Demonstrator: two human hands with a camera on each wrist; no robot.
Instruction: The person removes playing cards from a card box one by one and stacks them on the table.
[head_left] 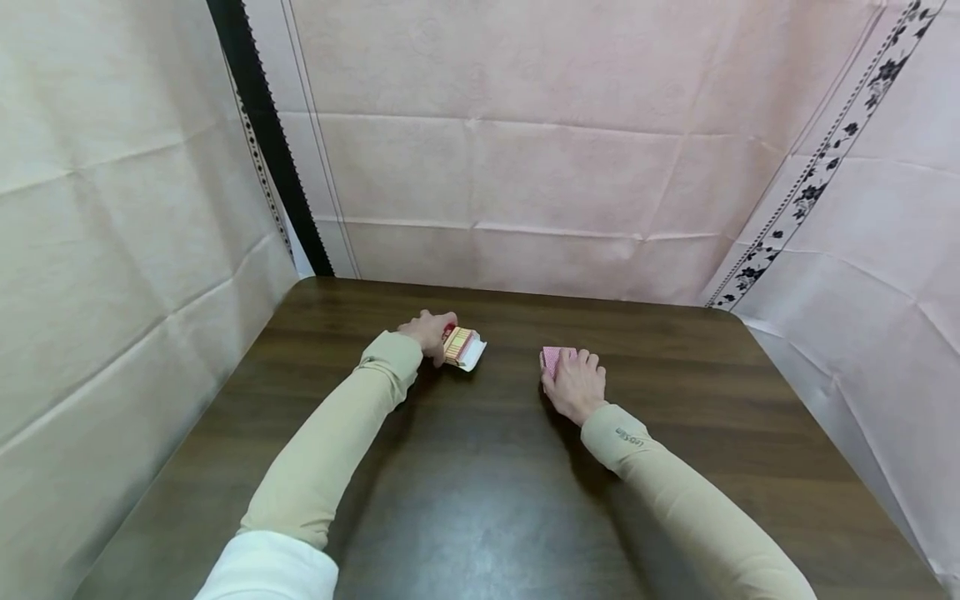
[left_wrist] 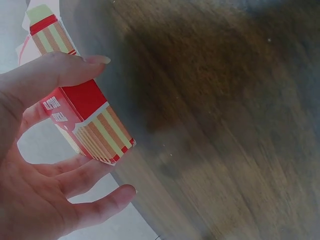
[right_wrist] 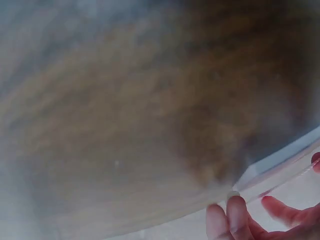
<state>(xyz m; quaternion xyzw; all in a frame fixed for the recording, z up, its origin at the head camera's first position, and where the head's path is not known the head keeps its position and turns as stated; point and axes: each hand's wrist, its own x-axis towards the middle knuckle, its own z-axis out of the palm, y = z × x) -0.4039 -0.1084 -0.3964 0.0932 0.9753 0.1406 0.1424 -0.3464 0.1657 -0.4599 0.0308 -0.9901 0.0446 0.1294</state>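
Note:
My left hand (head_left: 427, 332) grips a small red-and-yellow striped cardboard box (head_left: 460, 340) near the table's far side. In the left wrist view, the thumb lies across the striped box (left_wrist: 102, 122) and fingers bear on its other side. A white flap (head_left: 473, 354) stands open at the end pointing right. To the right, my right hand (head_left: 577, 387) holds a pink-backed deck of cards (head_left: 552, 357), fingers over its right side. The right wrist view catches only fingertips and the deck's pale edge (right_wrist: 277, 161) at the lower right; the rest is out of frame.
Both hands are over a dark brown wooden table (head_left: 465, 467) with rounded far corners. Creased pale cloth (head_left: 487, 167) hangs behind it and along both sides. A black strip (head_left: 273, 142) runs down the cloth at the back left.

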